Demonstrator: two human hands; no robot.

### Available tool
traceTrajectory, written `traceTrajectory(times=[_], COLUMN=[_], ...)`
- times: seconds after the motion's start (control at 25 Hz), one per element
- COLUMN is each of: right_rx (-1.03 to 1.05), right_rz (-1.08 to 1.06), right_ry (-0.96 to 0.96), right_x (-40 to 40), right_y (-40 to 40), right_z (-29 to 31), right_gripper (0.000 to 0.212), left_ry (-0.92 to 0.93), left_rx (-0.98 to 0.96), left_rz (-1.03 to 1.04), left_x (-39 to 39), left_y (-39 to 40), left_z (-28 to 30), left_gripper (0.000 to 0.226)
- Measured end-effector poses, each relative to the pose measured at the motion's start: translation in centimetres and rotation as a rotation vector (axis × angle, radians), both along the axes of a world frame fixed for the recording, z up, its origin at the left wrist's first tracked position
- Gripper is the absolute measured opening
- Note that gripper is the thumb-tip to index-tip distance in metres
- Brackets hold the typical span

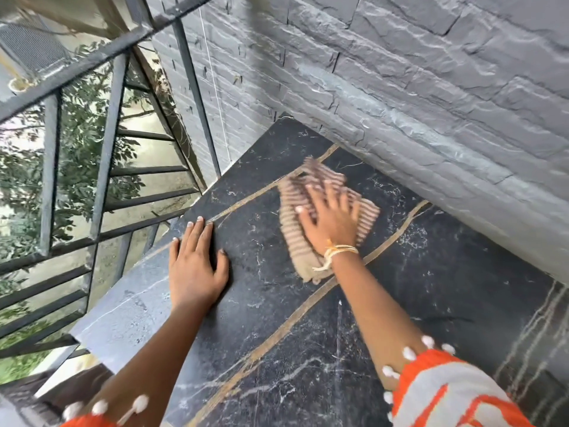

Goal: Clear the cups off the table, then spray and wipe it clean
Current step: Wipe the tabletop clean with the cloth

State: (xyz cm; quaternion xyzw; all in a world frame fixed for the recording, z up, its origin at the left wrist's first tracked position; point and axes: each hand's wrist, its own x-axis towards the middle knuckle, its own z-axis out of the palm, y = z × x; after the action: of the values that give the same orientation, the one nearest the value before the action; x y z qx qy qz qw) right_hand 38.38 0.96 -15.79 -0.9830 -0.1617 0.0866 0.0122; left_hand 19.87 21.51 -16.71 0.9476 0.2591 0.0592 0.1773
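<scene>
A grey stone wall (431,87) fills the far and right side of the scene, and a metal railing (101,167) with greenery behind it stands on the left. Between them lies the table (415,288), a black marble-look top with gold veins, its far right edge against the wall.

The left hand (194,266) lies flat on the table near the left edge, palm down, fingers straight and close together, thumb spread to the right; it holds nothing. The right hand (331,218) is farther out and to the right, also palm down with fingers straight and slightly spread, pressing on a striped beige-and-brown cloth (292,235). A thread bracelet (337,252) circles the right wrist.

The cloth lies crumpled on the table under the right hand, showing past the fingertips toward the wall and trailing back beside the wrist. It is blurred at its far end. It lies apart from the left hand, to that hand's right.
</scene>
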Motion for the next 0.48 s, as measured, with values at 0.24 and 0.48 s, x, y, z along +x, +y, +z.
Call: traceTrajectory(times=[0.24,0.48], right_rx=[0.005,0.034], right_rz=[-0.626,-0.529], right_ry=[0.016,0.035], right_x=[-2.7,-1.6], right_y=[-10.4,4.1], right_z=[0.3,0.8], right_gripper=[0.063,0.071], left_ry=[-0.003,-0.001], left_rx=[0.004,0.004], left_rz=[0.014,0.020], left_x=[0.0,0.1], left_y=[-0.3,-0.5], left_z=[0.1,0.1], left_gripper=[0.063,0.063])
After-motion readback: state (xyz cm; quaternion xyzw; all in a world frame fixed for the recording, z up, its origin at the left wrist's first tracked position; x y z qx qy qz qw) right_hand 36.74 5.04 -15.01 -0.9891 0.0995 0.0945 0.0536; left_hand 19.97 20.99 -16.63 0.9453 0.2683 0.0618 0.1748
